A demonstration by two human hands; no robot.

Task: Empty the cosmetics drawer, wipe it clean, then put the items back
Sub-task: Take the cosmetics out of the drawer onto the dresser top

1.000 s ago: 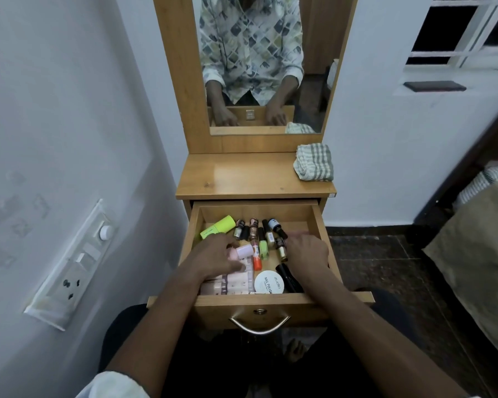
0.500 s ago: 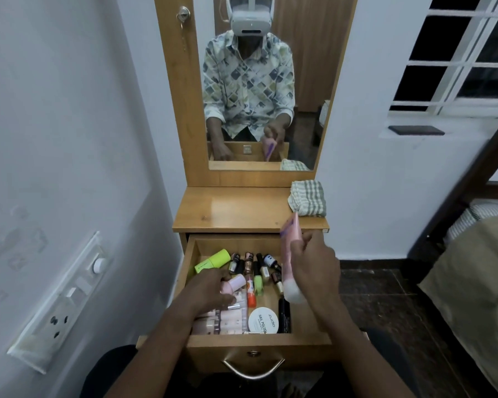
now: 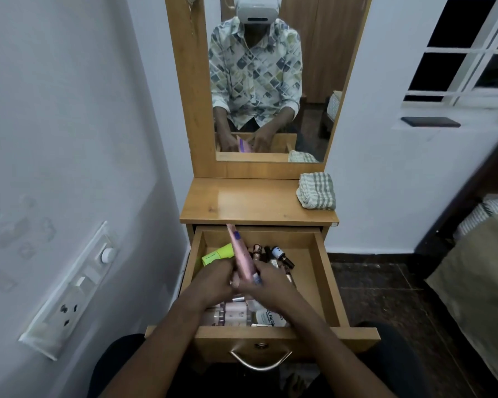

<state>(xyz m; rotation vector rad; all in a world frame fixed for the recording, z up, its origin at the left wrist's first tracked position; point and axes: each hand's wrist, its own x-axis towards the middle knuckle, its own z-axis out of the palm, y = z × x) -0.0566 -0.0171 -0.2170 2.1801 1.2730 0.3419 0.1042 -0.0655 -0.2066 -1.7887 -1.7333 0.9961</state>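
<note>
The wooden drawer stands pulled out and holds several cosmetics: a lime-green tube, small dark bottles, pale pink boxes and a round white tin. My left hand and my right hand meet over the middle of the drawer. Between them is a long pink tube, tilted with its flat end up toward the dresser top. Both hands have fingers closed on its lower end. The items under my hands are hidden.
A folded checked cloth lies on the right of the dresser top. The mirror rises behind it. A wall with a switch board is close on the left, and a bed stands on the right.
My right hand lifted the pink tube out of the drawer, then brought it left and down to my left hand. The view tilted up, showing more of the mirror.
</note>
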